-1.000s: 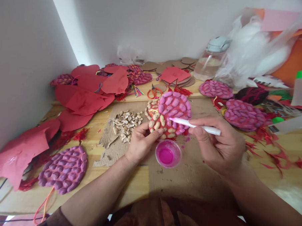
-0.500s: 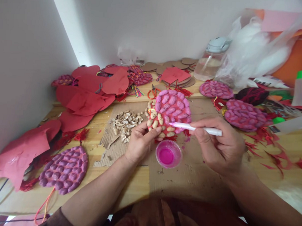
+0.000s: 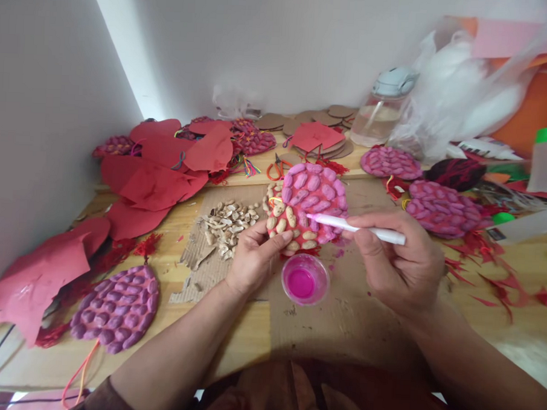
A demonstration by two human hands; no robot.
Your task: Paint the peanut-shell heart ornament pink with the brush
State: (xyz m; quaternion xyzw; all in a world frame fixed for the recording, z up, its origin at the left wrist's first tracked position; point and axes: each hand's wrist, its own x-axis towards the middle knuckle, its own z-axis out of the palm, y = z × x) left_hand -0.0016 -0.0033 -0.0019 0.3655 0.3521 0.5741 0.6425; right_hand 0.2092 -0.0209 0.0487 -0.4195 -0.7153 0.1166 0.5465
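My left hand [image 3: 257,252] grips the lower left edge of a red plaque covered with peanut shells [image 3: 314,188], thumb on its front. Most of its shells are bright pink; those at the left and bottom are bare tan. Between the thumb and fingers of my right hand [image 3: 393,258] is a white paintbrush pen [image 3: 363,227], its pink tip at a shell near the plaque's middle. Just below the plaque stands a small clear cup of magenta paint [image 3: 304,280] on a cardboard sheet [image 3: 322,334].
Broken peanut shells [image 3: 230,224] lie left of my hands. Red paper pieces [image 3: 152,163] and a painted plaque [image 3: 117,307] are farther left. Orange-handled pliers [image 3: 279,168], cardboard discs [image 3: 304,117] and a bottle [image 3: 380,110] stand behind. More painted plaques [image 3: 445,206] lie right, near red scraps [image 3: 500,290].
The pen tip has shifted slightly upward on the plaque with my right hand. My left hand and the plaque stay nearly in place.
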